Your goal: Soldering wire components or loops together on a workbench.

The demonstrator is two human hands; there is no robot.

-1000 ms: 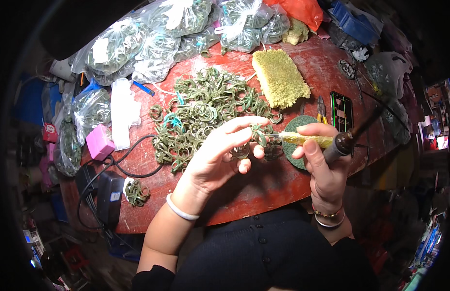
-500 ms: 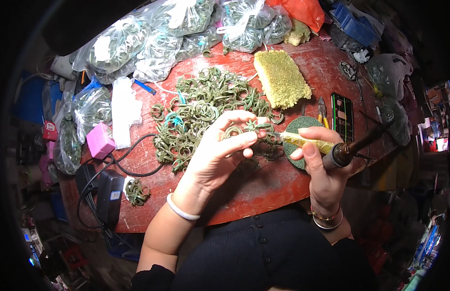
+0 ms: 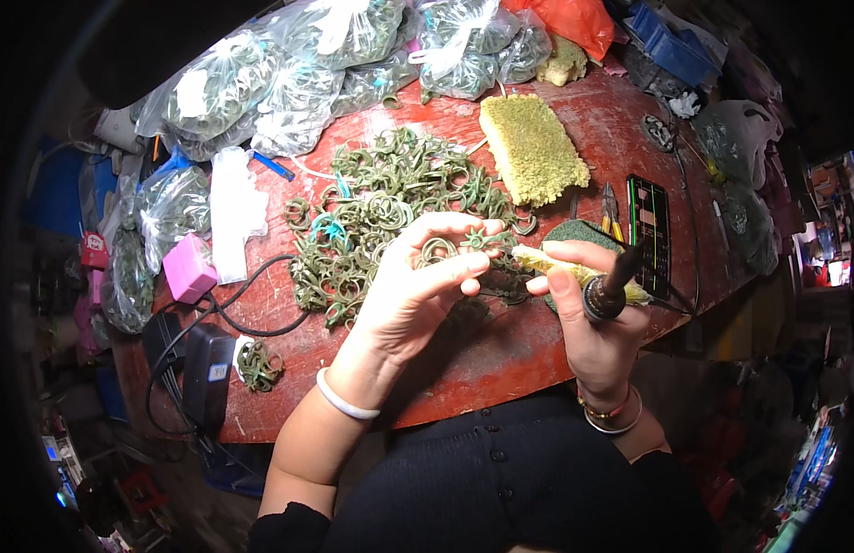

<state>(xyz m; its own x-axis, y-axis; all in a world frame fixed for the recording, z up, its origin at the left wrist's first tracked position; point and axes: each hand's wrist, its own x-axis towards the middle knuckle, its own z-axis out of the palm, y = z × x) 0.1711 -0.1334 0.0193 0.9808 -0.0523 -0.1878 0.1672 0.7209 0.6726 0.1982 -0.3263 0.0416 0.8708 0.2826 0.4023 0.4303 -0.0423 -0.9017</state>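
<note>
In the head view, I see the left hand (image 3: 399, 293) pinching a green ring (image 3: 480, 241) over the near side of the pile (image 3: 390, 194). The right hand (image 3: 597, 343) grasps a yellow tool (image 3: 563, 267) and a dark one (image 3: 607, 293); whether tip touches ring, I cannot tell.

Green piece (image 3: 479, 240), seemingly star-shaped, beside yellow-wrapped tool (image 3: 539, 262)

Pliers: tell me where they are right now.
In the head view, the pliers lie toward the right side of the red table, between the green pad and the phone, just beyond the right hand.
</note>
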